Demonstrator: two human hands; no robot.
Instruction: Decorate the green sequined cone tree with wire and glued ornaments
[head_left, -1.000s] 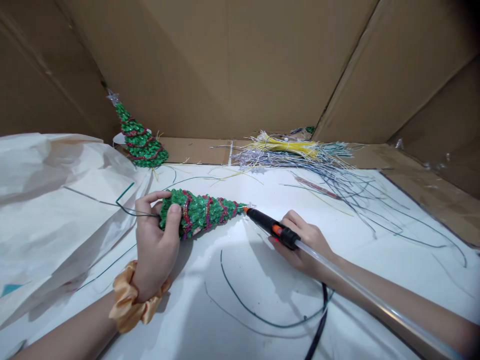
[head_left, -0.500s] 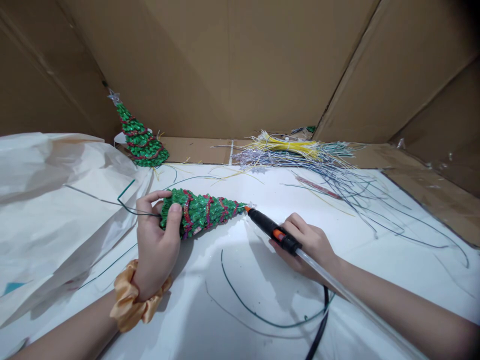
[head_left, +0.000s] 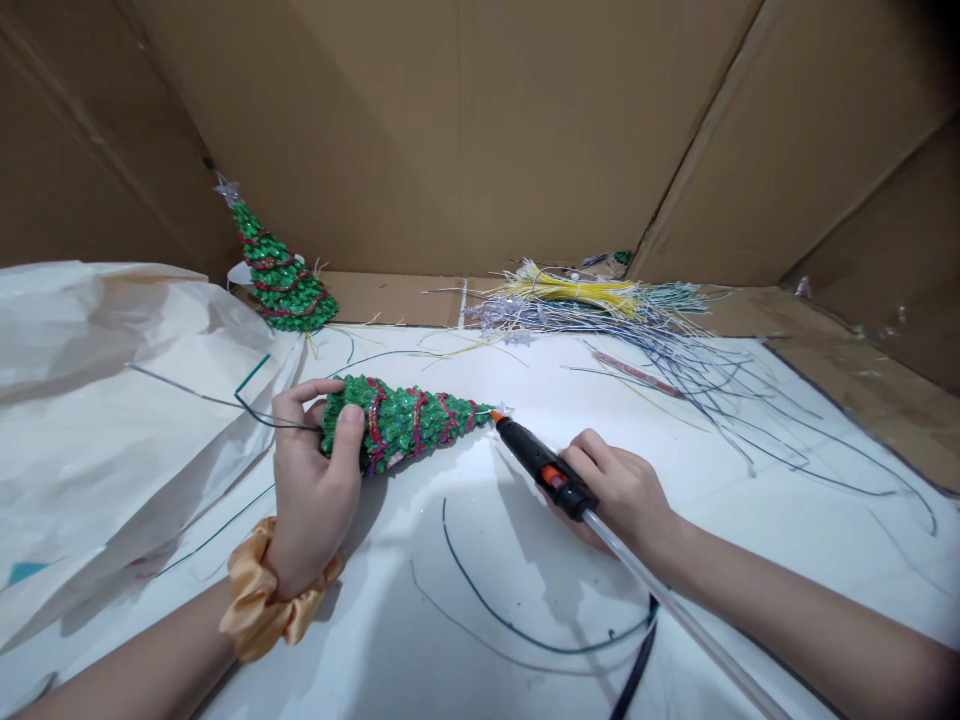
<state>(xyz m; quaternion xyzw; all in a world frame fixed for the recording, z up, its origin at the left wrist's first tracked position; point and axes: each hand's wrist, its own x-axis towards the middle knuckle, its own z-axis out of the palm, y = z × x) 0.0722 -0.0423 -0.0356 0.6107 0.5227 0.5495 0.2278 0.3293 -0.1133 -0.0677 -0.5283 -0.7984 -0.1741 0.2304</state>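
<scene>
My left thumb and fingers pinch the base of a green, glittery, red-garlanded cone tree, just off centre toward 8 o'clock, tip to 3. My right hand curls round a black-and-orange plastic glue gun, fingertips hidden; nozzle toward 10, at tree tip, contact unclear. Yellow wire bundle at 2.

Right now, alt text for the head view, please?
The left hand holds a decorated green tree on its side; the right hand holds a glue gun, nozzle at the tree's tip. A second tree stands farther back.
</scene>
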